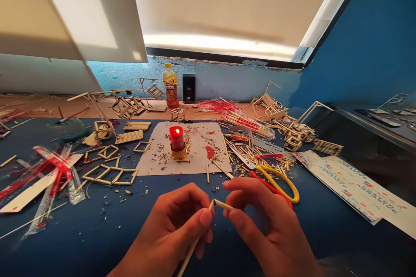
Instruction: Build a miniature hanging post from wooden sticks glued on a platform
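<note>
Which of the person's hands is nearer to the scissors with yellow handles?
Right. The right hand, pinching a short stick, is just in front of the scissors, beside their handles. The left hand, holding a long stick, is farther to the left, beyond the right hand.

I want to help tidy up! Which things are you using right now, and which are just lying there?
In use: long thin wooden stick in the left hand; short thin wooden stick in the right hand, tips meeting; probably the lit red candle.
Lying about: yellow-handled metal scissors; orange plastic drink bottle; flat square wooden stick frames; printed white paper sheet.
</note>
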`<state>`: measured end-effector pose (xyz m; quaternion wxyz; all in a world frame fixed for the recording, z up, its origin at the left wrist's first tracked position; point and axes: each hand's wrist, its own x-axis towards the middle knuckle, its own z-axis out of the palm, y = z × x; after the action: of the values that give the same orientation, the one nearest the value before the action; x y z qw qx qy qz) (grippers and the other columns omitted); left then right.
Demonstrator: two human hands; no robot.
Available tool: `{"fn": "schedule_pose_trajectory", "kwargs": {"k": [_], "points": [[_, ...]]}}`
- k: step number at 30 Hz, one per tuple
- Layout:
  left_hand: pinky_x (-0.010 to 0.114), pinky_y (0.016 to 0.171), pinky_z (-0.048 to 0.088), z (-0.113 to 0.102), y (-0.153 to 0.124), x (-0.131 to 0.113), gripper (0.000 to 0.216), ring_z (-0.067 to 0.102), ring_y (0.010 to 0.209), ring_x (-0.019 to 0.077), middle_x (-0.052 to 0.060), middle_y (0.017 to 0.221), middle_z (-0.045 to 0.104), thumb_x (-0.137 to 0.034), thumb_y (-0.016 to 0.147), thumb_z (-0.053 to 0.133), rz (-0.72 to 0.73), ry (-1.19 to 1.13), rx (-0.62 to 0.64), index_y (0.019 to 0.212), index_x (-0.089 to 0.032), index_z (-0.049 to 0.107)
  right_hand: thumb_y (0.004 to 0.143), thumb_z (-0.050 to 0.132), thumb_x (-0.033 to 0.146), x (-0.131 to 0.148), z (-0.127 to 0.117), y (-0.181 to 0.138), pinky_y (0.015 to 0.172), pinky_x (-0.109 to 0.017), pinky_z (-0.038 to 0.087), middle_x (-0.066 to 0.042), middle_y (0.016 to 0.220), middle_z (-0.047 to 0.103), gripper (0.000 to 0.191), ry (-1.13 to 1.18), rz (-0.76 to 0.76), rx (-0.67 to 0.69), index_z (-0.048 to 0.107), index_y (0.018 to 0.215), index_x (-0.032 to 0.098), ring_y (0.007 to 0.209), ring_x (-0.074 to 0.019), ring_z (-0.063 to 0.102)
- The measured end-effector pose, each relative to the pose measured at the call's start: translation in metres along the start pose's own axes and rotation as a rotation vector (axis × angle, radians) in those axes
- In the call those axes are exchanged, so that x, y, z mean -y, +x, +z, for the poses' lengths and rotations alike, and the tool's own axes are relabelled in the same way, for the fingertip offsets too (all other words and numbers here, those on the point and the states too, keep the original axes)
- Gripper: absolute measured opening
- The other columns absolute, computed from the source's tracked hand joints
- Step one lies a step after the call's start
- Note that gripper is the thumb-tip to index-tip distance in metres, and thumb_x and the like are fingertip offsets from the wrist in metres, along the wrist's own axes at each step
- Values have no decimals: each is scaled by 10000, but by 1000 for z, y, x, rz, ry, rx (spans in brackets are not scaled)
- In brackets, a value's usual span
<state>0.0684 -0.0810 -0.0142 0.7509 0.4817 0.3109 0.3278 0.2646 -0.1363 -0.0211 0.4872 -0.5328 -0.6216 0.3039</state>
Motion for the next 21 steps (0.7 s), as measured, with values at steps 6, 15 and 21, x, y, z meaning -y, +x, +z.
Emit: {"fn": "schedule_pose_trajectory", "kwargs": {"k": [6, 15, 21], "points": [[87, 475, 430, -1, 4, 21, 244, 577, 466, 39, -17, 693, 710, -436, 946, 777, 27, -252, 84, 1030, -221, 700, 1020, 675, 355, -3, 3, 2, 717, -224, 519, 23, 874, 727, 139, 316, 146, 117, 678, 1157, 332, 801, -134, 696], [78, 418, 447, -2, 9, 39, 167, 539, 377, 25, 35, 713, 784, -336, 1034, 663, -32, -664, 324, 988, -200, 750, 1010, 704, 423, -6, 14, -3, 751, -195, 527, 13, 888, 730, 167, 558, 171, 216, 679, 1137, 316, 820, -116, 698], [70, 389, 417, -6, 9, 45, 164, 516, 355, 24, 13, 637, 734, -323, 1022, 684, -81, -680, 331, 966, -188, 758, 1030, 682, 358, -5, 13, -4, 792, -198, 544, 14, 935, 752, 134, 588, 204, 239, 654, 1157, 326, 856, -118, 726]]}}
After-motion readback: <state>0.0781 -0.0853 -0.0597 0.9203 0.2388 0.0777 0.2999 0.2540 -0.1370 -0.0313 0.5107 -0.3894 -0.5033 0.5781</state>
